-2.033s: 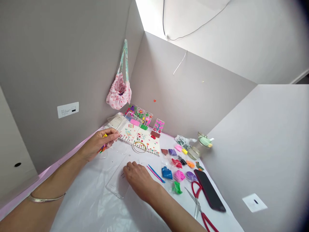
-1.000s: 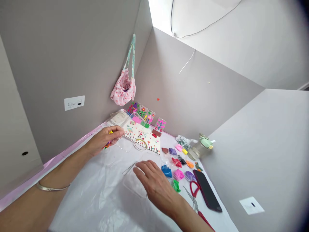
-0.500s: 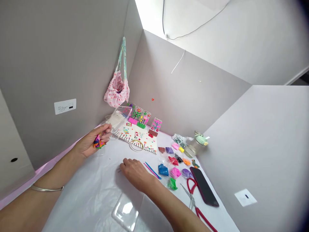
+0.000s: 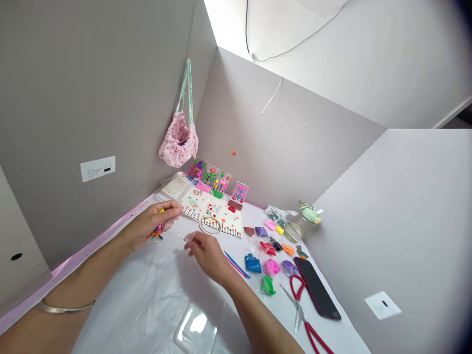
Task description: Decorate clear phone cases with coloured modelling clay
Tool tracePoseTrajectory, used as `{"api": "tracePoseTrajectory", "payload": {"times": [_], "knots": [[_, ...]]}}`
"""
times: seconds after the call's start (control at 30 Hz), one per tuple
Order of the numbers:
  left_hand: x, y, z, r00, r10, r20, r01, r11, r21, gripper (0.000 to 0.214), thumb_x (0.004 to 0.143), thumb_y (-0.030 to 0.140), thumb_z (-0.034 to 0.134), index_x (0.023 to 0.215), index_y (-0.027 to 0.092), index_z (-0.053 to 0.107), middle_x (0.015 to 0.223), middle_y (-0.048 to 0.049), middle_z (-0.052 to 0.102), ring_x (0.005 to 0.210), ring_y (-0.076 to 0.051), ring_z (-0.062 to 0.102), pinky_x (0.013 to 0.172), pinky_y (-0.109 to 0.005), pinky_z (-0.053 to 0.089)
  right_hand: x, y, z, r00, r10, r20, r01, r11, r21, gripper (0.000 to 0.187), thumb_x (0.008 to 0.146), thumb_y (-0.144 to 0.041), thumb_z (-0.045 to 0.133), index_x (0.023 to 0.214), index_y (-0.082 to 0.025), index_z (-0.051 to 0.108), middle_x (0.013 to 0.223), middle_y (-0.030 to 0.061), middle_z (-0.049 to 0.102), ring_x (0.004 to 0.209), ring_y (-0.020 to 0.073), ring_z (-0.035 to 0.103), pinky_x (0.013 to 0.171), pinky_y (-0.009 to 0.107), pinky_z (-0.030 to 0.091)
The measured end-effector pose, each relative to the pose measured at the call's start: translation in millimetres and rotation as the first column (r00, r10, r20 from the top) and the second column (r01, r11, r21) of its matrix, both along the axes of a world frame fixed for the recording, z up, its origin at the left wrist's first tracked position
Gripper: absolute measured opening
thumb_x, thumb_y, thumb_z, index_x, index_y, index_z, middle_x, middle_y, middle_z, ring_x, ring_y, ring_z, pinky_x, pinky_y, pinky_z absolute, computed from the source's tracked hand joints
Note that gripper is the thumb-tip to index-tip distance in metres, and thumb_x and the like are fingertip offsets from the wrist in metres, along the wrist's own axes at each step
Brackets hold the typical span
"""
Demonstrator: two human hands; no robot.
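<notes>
My left hand [image 4: 153,223] is closed around a small multicoloured lump of clay [image 4: 155,232] and its fingertips pinch one end of a thin clear strip [image 4: 179,235]. My right hand [image 4: 207,250] pinches the other end of that strip just above the white plastic sheet [image 4: 147,300]. A clear plastic case [image 4: 194,328] lies on the sheet near the front edge. Two thin sticks, pink and blue [image 4: 236,264], lie just right of my right hand.
Small bags of coloured clay [image 4: 271,250] lie to the right, with red-handled scissors [image 4: 304,314] and a dark phone [image 4: 317,290]. Decorated cards [image 4: 216,216] and standing clay pictures [image 4: 221,182] fill the far corner. A glass jar [image 4: 297,228] stands by the right wall. A pink bag [image 4: 179,142] hangs on the left wall.
My right hand left the sheet and rose toward my left hand, pinching the clear strip. The clear case that it slid now lies near the front edge.
</notes>
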State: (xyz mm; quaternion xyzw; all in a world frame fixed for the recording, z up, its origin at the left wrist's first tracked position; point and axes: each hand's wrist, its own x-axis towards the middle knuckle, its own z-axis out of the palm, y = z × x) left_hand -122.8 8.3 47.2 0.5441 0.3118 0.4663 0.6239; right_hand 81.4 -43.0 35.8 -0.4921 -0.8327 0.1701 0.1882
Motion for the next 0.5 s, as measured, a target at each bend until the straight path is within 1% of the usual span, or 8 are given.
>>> {"api": "tracePoseTrajectory", "payload": {"times": [0.07,0.13,0.2,0.23,0.3,0.4,0.43,0.5], "knots": [[5,-2,-1.9,0.992,-0.048,-0.115,0.05,0.999,0.015,0.025,0.083,0.043,0.074,0.087,0.02,0.066,0.068,0.0038,0.056,0.052,-0.009,0.038,0.049,-0.02,0.032,19,-30,-0.3,1.0,0.008,0.011,-0.008,1.0,0.01,0.021,0.096,-0.012,0.055,0.113,-0.02,0.066,0.107,0.0056,0.074,0.096,0.0176,0.07,0.085,0.029,0.054],[11,-4,-6.0,0.974,-0.088,-0.209,0.095,0.995,0.021,0.029,0.079,0.044,0.076,0.095,0.021,0.067,0.073,0.002,0.063,0.052,-0.01,0.041,0.05,-0.021,0.033,33,-56,-2.6,0.99,0.121,0.073,-0.122,0.993,0.011,0.027,0.091,-0.014,0.065,0.117,-0.023,0.065,0.118,0.0055,0.072,0.11,0.0196,0.066,0.097,0.032,0.05],[17,-8,-12.9,0.952,-0.111,-0.285,0.122,0.992,0.022,0.034,0.076,0.045,0.076,0.099,0.022,0.067,0.072,0.0014,0.066,0.049,-0.011,0.042,0.048,-0.022,0.031,41,-73,-7.9,0.972,0.188,0.142,-0.194,0.98,0.032,0.02,0.091,-0.016,0.067,0.111,-0.022,0.066,0.12,0.0051,0.071,0.112,0.019,0.064,0.101,0.032,0.047],[19,-10,-17.2,0.942,-0.112,-0.317,0.126,0.992,0.023,0.033,0.076,0.046,0.075,0.098,0.022,0.067,0.07,0.0015,0.067,0.048,-0.011,0.041,0.047,-0.022,0.03,45,-78,-11.2,0.968,0.18,0.174,-0.192,0.98,0.056,0.013,0.092,-0.017,0.065,0.105,-0.021,0.066,0.116,0.0053,0.071,0.108,0.0185,0.065,0.1,0.032,0.048],[22,-13,-25.9,0.922,-0.092,-0.376,0.111,0.993,0.031,0.029,0.075,0.045,0.074,0.09,0.022,0.066,0.063,0.0025,0.066,0.045,-0.011,0.039,0.045,-0.022,0.026,51,-80,-17.4,0.972,0.097,0.212,-0.124,0.985,0.118,0.005,0.094,-0.017,0.063,0.091,-0.019,0.067,0.102,0.0056,0.072,0.098,0.0188,0.066,0.093,0.031,0.05],[19,-16,-31.5,0.895,-0.001,-0.445,0.032,0.997,0.064,0.024,0.065,0.035,0.082,0.076,0.022,0.065,0.055,0.0061,0.057,0.046,-0.012,0.039,0.045,-0.023,0.025,63,-76,-20.3,0.977,-0.041,0.208,0.0,0.981,0.195,0.015,0.094,-0.017,0.063,0.08,-0.018,0.065,0.085,0.0057,0.07,0.086,0.0207,0.066,0.083,0.032,0.053],[16,-16,-29.5,0.889,0.039,-0.456,-0.003,0.997,0.08,0.025,0.063,0.032,0.084,0.076,0.022,0.065,0.055,0.0066,0.056,0.048,-0.013,0.041,0.047,-0.023,0.027,66,-75,-19.0,0.979,-0.077,0.187,0.036,0.976,0.213,0.013,0.095,-0.017,0.062,0.082,-0.018,0.065,0.086,0.0061,0.07,0.087,0.0213,0.066,0.083,0.033,0.053],[15,-15,-20.0,0.888,0.102,-0.449,-0.062,0.993,0.102,0.029,0.064,0.033,0.086,0.081,0.023,0.066,0.061,0.0056,0.058,0.053,-0.014,0.046,0.05,-0.023,0.032,69,-76,-14.0,0.982,-0.138,0.129,0.104,0.964,0.245,0.007,0.097,-0.018,0.058,0.098,-0.018,0.065,0.097,0.008,0.072,0.094,0.0218,0.066,0.087,0.035,0.054]]}}
